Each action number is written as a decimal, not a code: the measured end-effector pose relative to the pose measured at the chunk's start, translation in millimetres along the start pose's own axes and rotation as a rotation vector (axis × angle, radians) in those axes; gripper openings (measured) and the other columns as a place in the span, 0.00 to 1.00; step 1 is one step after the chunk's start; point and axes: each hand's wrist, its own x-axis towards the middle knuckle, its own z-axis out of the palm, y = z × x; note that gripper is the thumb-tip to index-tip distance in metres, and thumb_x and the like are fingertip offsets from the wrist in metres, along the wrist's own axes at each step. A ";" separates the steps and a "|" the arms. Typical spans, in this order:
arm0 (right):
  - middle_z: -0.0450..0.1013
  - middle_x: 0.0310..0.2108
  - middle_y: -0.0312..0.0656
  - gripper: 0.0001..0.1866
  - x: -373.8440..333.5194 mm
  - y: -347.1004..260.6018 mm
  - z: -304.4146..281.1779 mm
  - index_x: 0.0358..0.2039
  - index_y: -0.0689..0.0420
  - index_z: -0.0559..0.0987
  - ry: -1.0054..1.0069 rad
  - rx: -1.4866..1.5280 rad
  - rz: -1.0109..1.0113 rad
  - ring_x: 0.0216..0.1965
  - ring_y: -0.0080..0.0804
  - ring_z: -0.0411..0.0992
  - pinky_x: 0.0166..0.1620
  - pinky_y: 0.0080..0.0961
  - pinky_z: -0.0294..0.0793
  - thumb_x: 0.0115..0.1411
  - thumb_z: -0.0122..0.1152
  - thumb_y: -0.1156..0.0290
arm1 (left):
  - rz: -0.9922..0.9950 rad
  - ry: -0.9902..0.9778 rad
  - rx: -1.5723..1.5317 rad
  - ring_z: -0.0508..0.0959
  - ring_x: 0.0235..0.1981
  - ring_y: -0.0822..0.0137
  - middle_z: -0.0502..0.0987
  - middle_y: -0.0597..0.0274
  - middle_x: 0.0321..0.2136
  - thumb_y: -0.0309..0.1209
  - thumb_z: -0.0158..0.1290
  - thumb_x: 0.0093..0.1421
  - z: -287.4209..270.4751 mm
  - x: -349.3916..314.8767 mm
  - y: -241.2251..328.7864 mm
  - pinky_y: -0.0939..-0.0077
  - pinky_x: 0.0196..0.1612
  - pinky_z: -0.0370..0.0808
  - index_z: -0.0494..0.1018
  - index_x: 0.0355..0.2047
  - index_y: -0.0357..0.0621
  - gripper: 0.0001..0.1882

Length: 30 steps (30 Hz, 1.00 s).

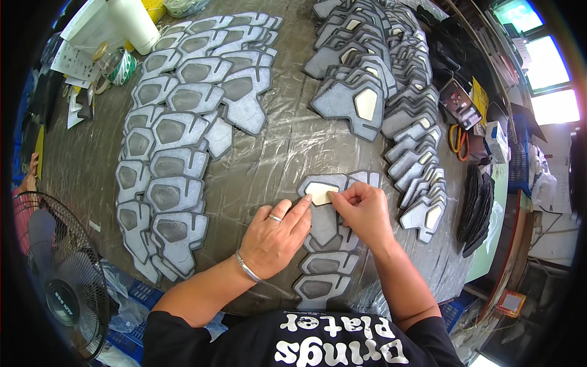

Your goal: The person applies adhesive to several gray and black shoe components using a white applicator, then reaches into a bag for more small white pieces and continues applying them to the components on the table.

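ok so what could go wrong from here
The cream patch might shift or sit crooked on the grey piece, since the left hand and right hand only have fingertips at it. The overlapping grey pieces nearer the body could slide if a forearm brushes them.

I identify this site, over my remote head-camera feed, as a production workshop. Indicators: a broad worktable (pixel 287 144) under wrinkled film; overlapping rows of identically shaped grey pieces (pixel 177 164); orange-handled scissors (pixel 455 142); a caged fan (pixel 61 293); a blue plastic crate (pixel 520 147).
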 end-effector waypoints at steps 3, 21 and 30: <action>0.72 0.13 0.42 0.14 1.5 -3.6 -2.8 0.22 0.63 0.79 -0.013 -0.104 -0.083 0.15 0.30 0.70 0.23 0.26 0.70 0.51 0.69 0.64 | -0.001 0.000 0.001 0.70 0.44 0.65 0.73 0.65 0.52 0.30 0.60 0.50 1.4 -1.1 -0.2 0.71 0.40 0.66 0.75 0.40 0.42 0.16; 0.71 0.40 0.36 0.11 -12.6 -26.2 -40.3 0.34 0.52 0.77 -0.158 -0.445 -0.981 0.46 0.36 0.70 0.59 0.47 0.60 0.48 0.64 0.75 | -0.462 -0.008 -1.188 0.75 0.44 0.70 0.73 0.55 0.50 0.22 0.51 0.60 -6.9 7.5 -12.2 0.78 0.47 0.72 0.62 0.59 0.36 0.25; 0.74 0.41 0.37 0.10 -33.6 19.0 -22.1 0.34 0.54 0.76 0.060 -0.432 -1.360 0.46 0.31 0.72 0.55 0.34 0.66 0.50 0.56 0.70 | -0.391 -0.518 -1.384 0.75 0.36 0.79 0.79 0.64 0.35 0.30 0.50 0.65 10.8 65.8 -16.7 0.85 0.39 0.74 0.73 0.48 0.33 0.15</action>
